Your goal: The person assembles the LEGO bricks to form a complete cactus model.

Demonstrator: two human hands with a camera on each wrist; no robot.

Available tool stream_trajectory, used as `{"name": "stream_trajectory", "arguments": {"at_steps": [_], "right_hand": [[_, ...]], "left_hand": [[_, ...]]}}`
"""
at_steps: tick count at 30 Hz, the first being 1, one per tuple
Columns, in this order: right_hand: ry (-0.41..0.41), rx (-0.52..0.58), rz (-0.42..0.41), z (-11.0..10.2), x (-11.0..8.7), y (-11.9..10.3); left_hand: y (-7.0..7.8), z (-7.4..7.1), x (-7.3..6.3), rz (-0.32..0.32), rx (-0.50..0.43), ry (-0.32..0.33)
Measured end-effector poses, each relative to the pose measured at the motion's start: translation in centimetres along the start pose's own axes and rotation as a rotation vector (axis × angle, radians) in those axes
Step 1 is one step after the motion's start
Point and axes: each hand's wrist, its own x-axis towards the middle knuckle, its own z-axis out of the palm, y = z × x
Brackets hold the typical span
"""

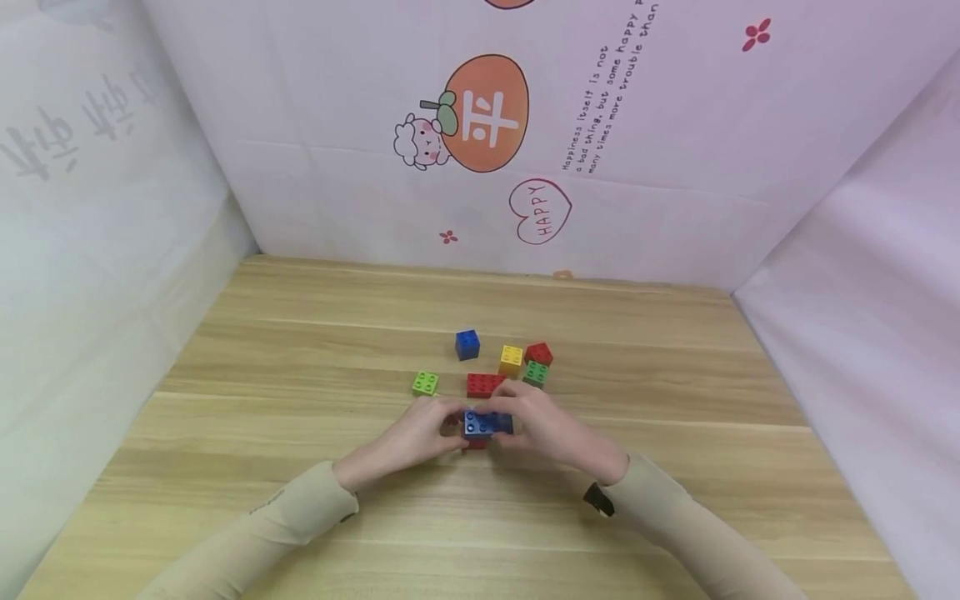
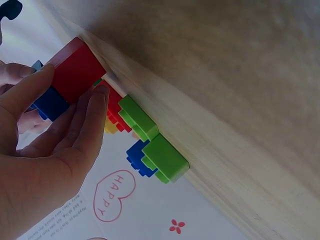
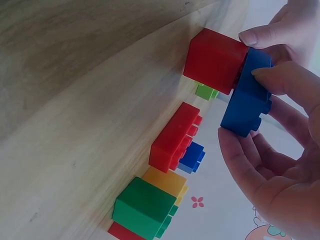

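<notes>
Beige sleeves (image 1: 300,508) reach up from the bottom edge of the head view to the blue brick (image 1: 480,423), at lower centre, over a red block (image 1: 474,445). The left grip (image 1: 420,429) pinches the red, the right grip (image 1: 547,425) the blue; pressing evenly above the studs should seat them squarely. Loose bricks (image 1: 483,385) lie higher on the bench (image 1: 300,350).

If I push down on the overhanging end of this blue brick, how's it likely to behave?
The blue brick would probably tip, since one end juts past the red block under it. Its crisp, straight edges suggest stiff plastic, so bending seems unlikely. Flat sides mean it probably wouldn't roll.
</notes>
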Motion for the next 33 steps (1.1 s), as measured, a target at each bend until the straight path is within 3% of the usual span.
{"name": "stream_trajectory", "arguments": {"at_steps": [16, 25, 33], "right_hand": [[0.041, 0.039, -0.029, 0.3, -0.1, 0.9], [0.065, 0.104, 0.036, 0.2, -0.7, 1.1], [0.097, 0.121, 0.040, 0.3, -1.2, 1.4]], "left_hand": [[0.2, -0.3, 0.0, -0.030, -0.023, -0.015], [0.2, -0.2, 0.3, -0.048, -0.003, -0.014], [0.2, 0.0, 0.4, -0.049, 0.026, -0.011]]}}
